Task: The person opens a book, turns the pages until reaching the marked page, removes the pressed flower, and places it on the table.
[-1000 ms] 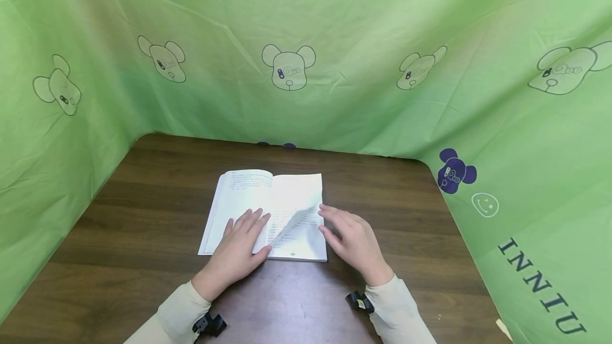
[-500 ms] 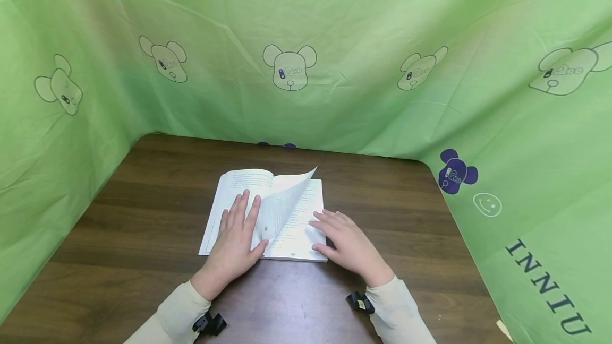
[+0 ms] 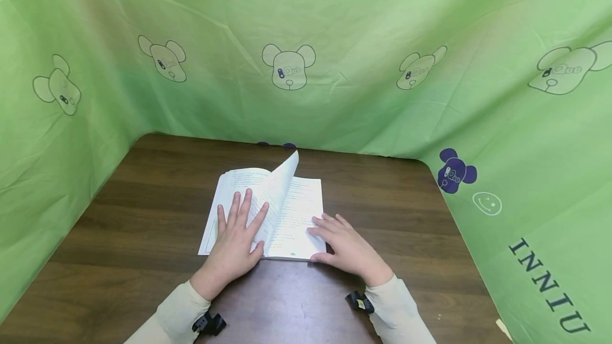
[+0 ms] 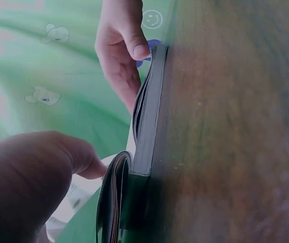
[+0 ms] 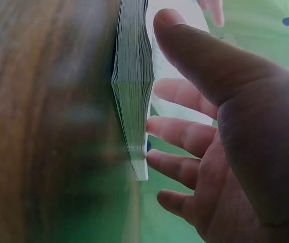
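Observation:
An open book (image 3: 298, 216) lies on the brown wooden table (image 3: 382, 206), with printed text on its pages. One leaf (image 3: 282, 179) stands up from the middle, its top corner pointing away from the person. My left hand (image 3: 235, 243) rests on the left page with fingers spread, its fingertips overlapping the lower part of the raised leaf. At the lower right edge of the book, my right hand (image 3: 346, 243) has its fingertips on the right page. The right wrist view shows those relaxed fingers (image 5: 180, 134) right at the thick page block (image 5: 132, 91), pinching nothing.
Green cloth (image 3: 287, 25) printed with bear heads surrounds the table at the back and both sides. A black wrist camera (image 3: 209, 325) sits at the left cuff and another camera (image 3: 360, 302) at the right cuff.
The leaf has lifted from the right page and swung up and leftward. My left fingers have spread and reached farther up the page; my right hand has come slightly down onto the right page.

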A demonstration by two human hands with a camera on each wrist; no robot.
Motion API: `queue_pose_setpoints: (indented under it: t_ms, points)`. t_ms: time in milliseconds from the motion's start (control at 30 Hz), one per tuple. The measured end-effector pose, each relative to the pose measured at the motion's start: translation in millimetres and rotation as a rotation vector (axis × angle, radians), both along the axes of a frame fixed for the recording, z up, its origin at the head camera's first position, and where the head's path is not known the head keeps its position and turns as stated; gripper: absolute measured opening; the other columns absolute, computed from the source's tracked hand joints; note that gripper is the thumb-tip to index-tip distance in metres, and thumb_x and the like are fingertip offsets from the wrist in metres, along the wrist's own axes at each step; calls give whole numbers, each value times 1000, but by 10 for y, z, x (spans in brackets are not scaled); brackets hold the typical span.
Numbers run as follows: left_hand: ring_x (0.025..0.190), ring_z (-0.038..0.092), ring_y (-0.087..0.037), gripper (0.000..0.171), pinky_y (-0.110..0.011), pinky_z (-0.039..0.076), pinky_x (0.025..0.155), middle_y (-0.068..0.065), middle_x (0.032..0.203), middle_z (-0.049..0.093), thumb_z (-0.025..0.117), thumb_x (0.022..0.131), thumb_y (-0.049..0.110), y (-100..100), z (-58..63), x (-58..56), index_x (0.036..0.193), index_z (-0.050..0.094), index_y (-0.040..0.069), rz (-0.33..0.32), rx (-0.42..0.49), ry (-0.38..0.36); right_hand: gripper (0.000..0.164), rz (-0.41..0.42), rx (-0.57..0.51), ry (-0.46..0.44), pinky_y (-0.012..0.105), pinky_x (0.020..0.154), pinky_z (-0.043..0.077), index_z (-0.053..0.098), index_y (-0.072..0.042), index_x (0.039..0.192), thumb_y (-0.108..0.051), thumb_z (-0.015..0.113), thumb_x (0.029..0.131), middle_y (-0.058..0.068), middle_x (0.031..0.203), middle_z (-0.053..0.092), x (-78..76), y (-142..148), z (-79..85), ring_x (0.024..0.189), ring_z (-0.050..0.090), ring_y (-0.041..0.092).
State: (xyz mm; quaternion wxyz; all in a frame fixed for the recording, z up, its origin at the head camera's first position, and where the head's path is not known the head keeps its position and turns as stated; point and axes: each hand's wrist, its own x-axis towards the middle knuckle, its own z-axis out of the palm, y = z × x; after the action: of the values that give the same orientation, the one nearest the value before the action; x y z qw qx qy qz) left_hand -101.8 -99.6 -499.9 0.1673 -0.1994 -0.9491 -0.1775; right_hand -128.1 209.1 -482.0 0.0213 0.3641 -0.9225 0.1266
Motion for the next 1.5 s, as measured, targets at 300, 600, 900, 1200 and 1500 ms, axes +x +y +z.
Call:
queue_pose_setpoints:
  t_ms: [300,600,900,1200,1500]
  points:
    - [157,5,-44,77,-81,9,111,-16,172,13,72,82,24,-3,-3,9,155,48,18,1,-46,8,70,32,-14,-36,57,122,25,62,-15,142,-53,78,85,8,155,52,0,-2,6,147,43,34]
    - [158,8,-41,75,-74,7,117,-10,171,19,65,85,20,-4,5,31,157,44,16,-25,-58,-83,74,61,-9,-44,58,122,24,60,-13,144,-53,78,85,9,157,50,-6,6,2,148,41,35]
    - [155,19,-43,69,-73,15,117,-14,167,29,56,88,19,4,-2,55,156,45,16,-20,-51,-195,73,54,6,-55,58,123,23,63,-13,140,-54,80,82,8,158,48,4,12,9,149,40,33]
    - [156,18,-41,60,-72,17,118,-13,168,27,51,94,23,11,2,54,153,49,15,8,-16,-329,70,55,10,-46,58,122,25,65,-12,138,-52,81,82,9,157,50,13,26,2,148,41,33]
    - [155,21,-43,62,-72,20,116,-16,167,30,53,103,51,2,-9,58,153,50,15,4,-14,-328,65,50,19,-66,58,121,26,65,-12,138,-48,79,86,8,157,49,28,26,34,149,40,33]
